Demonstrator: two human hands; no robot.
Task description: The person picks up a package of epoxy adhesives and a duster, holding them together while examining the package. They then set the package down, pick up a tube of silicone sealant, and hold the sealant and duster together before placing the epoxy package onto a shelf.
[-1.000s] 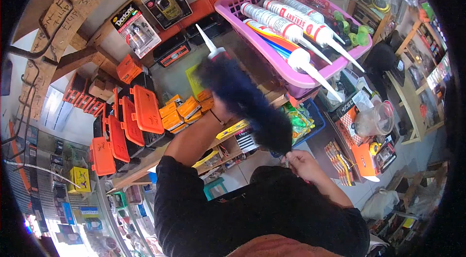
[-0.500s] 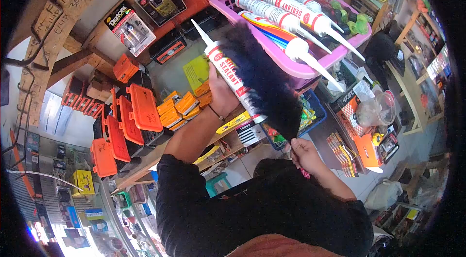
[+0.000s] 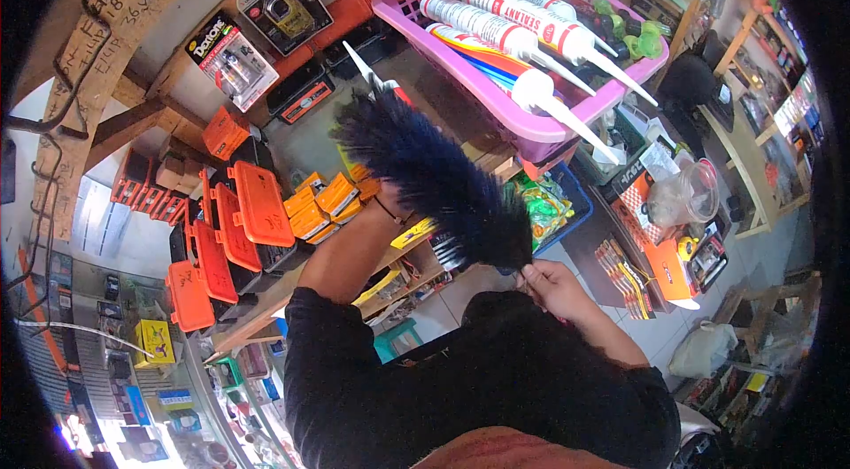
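My right hand (image 3: 556,290) is closed round the lower end of a dark blue feather duster (image 3: 434,172). The duster's fluffy head lies across the front of a silicone sealant tube (image 3: 382,84), of which only the white nozzle and a bit of the upper body show. My left hand (image 3: 388,196) is mostly behind the feathers; it grips the tube, though its fingers are hidden. To the right, a pink basket (image 3: 496,119) carries several more sealant tubes (image 3: 531,17) with their nozzles pointing toward me.
Orange-lidded boxes (image 3: 266,203) and small yellow-orange boxes (image 3: 320,203) stand on the shelf left of my arm. Carded packs, a padlock (image 3: 285,8) and Dextone glue (image 3: 232,62), lean at the back. A blue basket (image 3: 577,203) sits below the pink one.
The duster has swept left and over the front of the tube, covering its label and my left hand. My right hand has shifted slightly, and the view has moved a little.
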